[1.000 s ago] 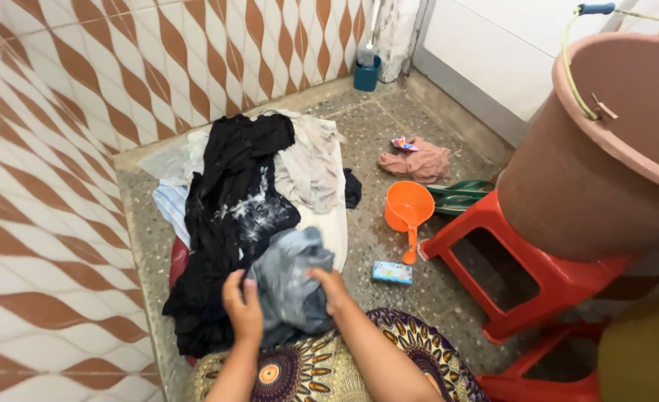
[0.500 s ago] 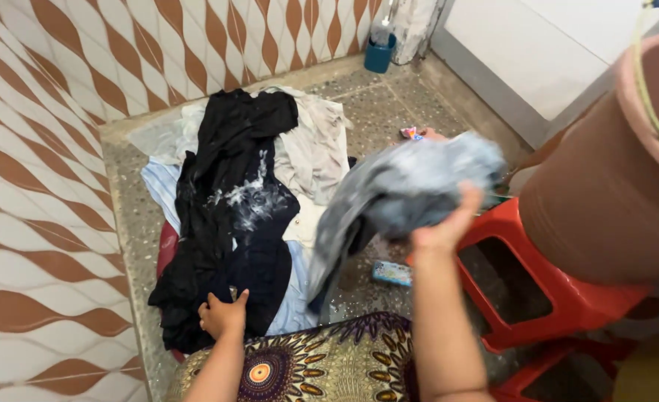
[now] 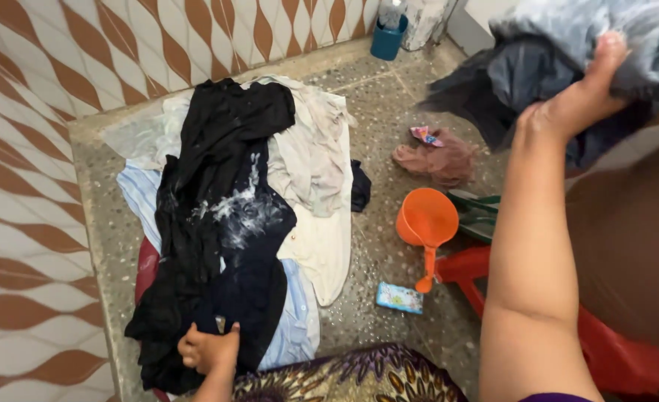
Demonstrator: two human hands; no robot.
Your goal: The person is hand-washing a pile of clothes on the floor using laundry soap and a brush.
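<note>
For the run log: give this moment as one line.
right hand: lifted, gripping grey garment | left hand: on black garment | floor: orange scoop, soap bar, red stool

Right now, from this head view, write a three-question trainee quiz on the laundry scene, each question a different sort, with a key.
1. True or false: the right hand holds the grey garment lifted above the floor.
2. Multiple choice: the left hand rests on A) the orange scoop, B) the black garment, C) the soap packet.
3. Fill in: the orange scoop lies on the floor between the clothes pile and the red ____.

Key: 1 true. 2 B. 3 stool.
</note>
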